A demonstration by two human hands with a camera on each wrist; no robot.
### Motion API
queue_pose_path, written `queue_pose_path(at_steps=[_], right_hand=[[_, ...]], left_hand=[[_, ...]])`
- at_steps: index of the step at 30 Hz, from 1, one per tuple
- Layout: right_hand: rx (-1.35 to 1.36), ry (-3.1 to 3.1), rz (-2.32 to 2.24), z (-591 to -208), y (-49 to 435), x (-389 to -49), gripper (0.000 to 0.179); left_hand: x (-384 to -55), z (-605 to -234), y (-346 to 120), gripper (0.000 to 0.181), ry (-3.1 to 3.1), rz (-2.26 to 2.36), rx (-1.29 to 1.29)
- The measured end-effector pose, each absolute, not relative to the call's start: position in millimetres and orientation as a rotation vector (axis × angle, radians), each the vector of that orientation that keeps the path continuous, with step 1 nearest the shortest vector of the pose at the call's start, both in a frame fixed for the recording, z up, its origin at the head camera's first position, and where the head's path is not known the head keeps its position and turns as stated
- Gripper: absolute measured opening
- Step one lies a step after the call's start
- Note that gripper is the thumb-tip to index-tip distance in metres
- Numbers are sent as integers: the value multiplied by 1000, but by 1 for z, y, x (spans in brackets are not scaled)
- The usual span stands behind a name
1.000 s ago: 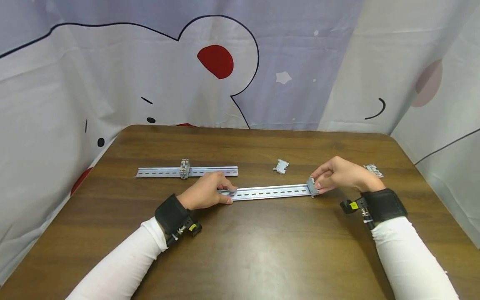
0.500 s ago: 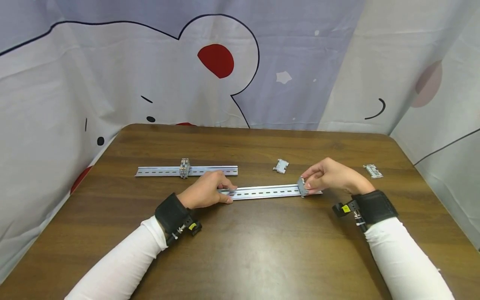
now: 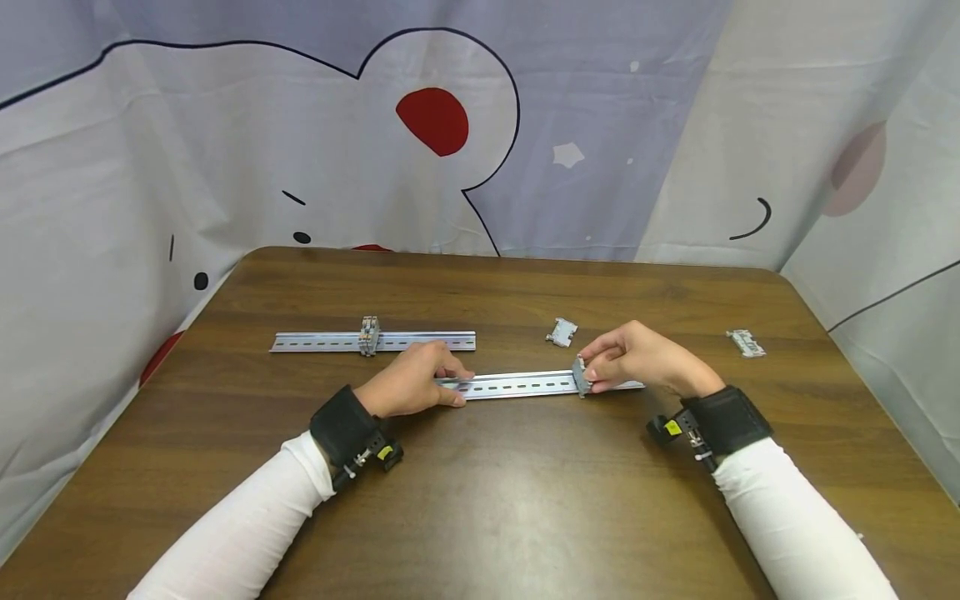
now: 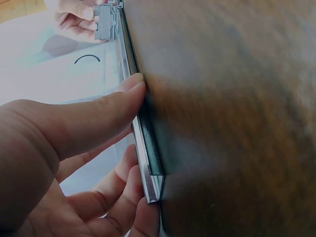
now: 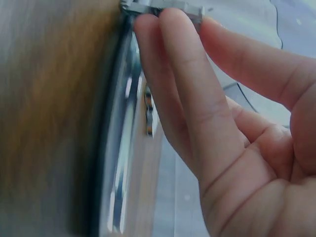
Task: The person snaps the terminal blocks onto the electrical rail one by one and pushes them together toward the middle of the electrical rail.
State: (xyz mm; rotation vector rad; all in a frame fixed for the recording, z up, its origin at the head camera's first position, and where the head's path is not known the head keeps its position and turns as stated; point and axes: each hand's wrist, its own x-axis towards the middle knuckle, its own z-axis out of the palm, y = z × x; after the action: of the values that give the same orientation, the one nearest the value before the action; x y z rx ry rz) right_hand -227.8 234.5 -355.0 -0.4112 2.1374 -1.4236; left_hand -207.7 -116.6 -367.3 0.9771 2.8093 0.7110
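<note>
A slotted metal DIN rail (image 3: 521, 385) lies slightly slanted on the wooden table. My left hand (image 3: 408, 382) grips its left end, thumb along the near edge and fingers on the far edge. Toward the rail's right end, a grey terminal block (image 3: 581, 377) stands upright across it. My right hand (image 3: 641, 358) pinches this block between thumb and fingers. In the left wrist view, the block (image 4: 105, 22) meets the rail (image 4: 143, 148) at its foot. The right wrist view shows only part of the block (image 5: 163, 7) beyond the fingertips.
Behind my left hand lies a second DIN rail (image 3: 322, 342) carrying a small stack of terminal blocks (image 3: 368, 336). One loose terminal block (image 3: 562, 332) lies flat behind the front rail, another (image 3: 746, 342) farther right. A printed curtain (image 3: 585, 108) hangs behind the table.
My right hand has moved left with the terminal block, from the rail's right end inward along it. The rail's right end now shows beyond the block. My left hand has stayed in place.
</note>
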Motion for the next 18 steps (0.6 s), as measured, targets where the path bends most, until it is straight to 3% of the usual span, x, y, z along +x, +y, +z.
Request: queue_pose_path(at_steps=[18], right_hand=[[-479, 2125, -1555, -370, 187, -214, 41]], left_hand=[[-208, -368, -116, 35, 2803, 731, 958]])
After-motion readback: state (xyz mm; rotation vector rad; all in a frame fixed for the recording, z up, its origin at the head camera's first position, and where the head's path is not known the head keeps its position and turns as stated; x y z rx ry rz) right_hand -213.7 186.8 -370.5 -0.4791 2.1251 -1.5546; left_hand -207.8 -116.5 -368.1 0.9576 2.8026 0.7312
